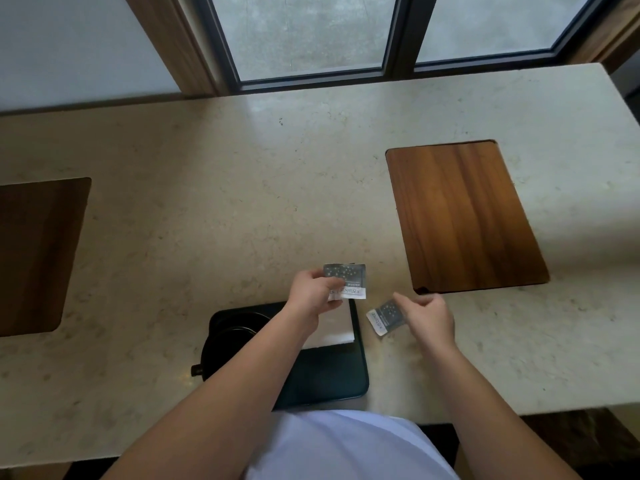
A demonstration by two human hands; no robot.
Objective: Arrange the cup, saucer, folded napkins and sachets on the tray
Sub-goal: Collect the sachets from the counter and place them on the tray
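Pinching a sachet (347, 282) in left hand (311, 294), another (386, 317) in right hand (429, 318), marble counter (242, 188), window (311, 32).

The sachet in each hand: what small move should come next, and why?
Probably lower the left hand to lay its sachet on the folded napkin in the black tray; it is already above it, while the right hand holds its sachet beside the tray.

Soft daylight from window (311, 32), dim foreground (edges bowed)
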